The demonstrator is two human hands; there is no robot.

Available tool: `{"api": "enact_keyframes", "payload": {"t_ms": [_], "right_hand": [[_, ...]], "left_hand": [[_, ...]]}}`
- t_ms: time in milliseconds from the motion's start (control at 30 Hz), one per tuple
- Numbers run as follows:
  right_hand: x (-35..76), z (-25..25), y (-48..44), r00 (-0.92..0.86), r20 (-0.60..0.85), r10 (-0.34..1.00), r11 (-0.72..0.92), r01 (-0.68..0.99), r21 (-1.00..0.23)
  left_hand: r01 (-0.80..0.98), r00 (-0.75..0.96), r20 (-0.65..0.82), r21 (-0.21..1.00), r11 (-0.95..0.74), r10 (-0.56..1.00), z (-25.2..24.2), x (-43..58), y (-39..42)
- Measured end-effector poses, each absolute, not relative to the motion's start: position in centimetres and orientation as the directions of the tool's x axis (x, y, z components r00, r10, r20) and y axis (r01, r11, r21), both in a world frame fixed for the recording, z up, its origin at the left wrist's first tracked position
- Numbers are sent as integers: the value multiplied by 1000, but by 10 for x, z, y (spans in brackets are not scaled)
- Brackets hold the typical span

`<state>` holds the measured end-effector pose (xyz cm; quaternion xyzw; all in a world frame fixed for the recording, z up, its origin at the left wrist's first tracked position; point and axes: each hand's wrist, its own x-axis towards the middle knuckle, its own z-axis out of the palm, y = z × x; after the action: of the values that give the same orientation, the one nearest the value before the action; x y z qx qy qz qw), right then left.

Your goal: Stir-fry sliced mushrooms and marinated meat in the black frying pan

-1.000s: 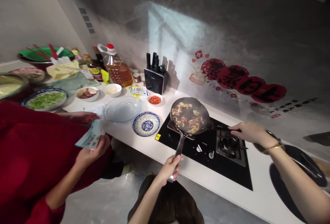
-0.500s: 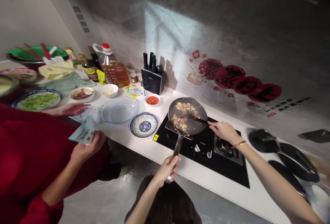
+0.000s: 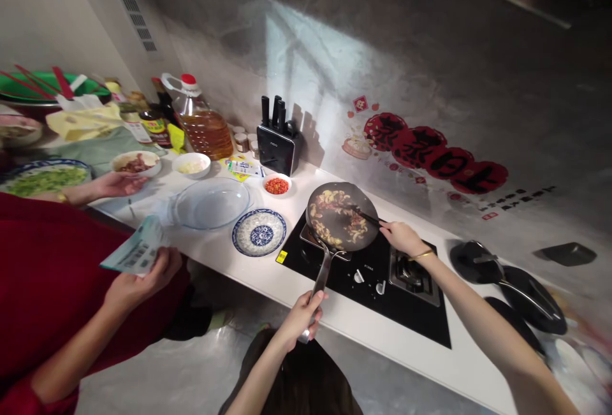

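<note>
A dark frying pan [image 3: 340,220] sits on the left burner of the black cooktop [image 3: 373,294], with browned and pale food pieces [image 3: 329,201] spread around its bottom. My left hand [image 3: 302,318] is wrapped round the pan's metal handle [image 3: 322,271], near its end. Fingers closed, my right hand [image 3: 402,238] grips a dark utensil [image 3: 368,216] whose far end is among the food. The utensil's tip is hard to make out. Left of the cooktop lie a blue-and-white plate [image 3: 259,232] and a small bowl of chopped red pepper [image 3: 277,185].
At the left a person in red holds a packet [image 3: 136,246]. A glass dish [image 3: 213,203], several bowls, an oil jug [image 3: 205,131] and a knife block [image 3: 277,147] stand on the counter. More dark pans [image 3: 533,297] lie at the right.
The food has spread into a ring in the pan, and the utensil has moved toward the pan's far side. The view has shifted slightly. The other person's hand has reached the meat bowl's edge.
</note>
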<state>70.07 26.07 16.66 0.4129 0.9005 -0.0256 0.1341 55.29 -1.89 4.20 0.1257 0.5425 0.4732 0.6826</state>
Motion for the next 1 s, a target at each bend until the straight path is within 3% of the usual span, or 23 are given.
{"api": "enact_keyframes", "payload": {"t_ms": [100, 200, 267, 400, 533, 667, 833, 1000], "right_hand": [[742, 208, 281, -660, -372, 652, 690, 721, -69], [768, 228, 287, -611, -409, 678, 674, 739, 13], [764, 216, 284, -619, -361, 698, 671, 741, 27], [715, 156, 272, -628, -178, 757, 617, 778, -119], [676, 132, 261, -649, -172, 741, 626, 760, -172], [699, 174, 252, -738, -238, 632, 742, 664, -90], [750, 230, 239, -744, -316, 589, 793, 607, 49], [725, 202, 225, -769, -247, 589, 806, 536, 253]], "left_hand": [[-507, -28, -618, 686, 521, 786, 39, 553, -19], [-508, -21, -618, 684, 524, 786, 38, 552, -19], [-513, -17, -617, 681, 523, 787, 38, 552, -19], [-513, -14, -618, 679, 525, 786, 40, 552, -19], [-504, -18, -620, 683, 528, 785, 41, 551, -19], [-513, -12, -615, 680, 523, 788, 40, 551, -20], [-515, -12, -614, 680, 521, 789, 38, 551, -20], [-511, -13, -612, 684, 521, 791, 38, 551, -19]]}}
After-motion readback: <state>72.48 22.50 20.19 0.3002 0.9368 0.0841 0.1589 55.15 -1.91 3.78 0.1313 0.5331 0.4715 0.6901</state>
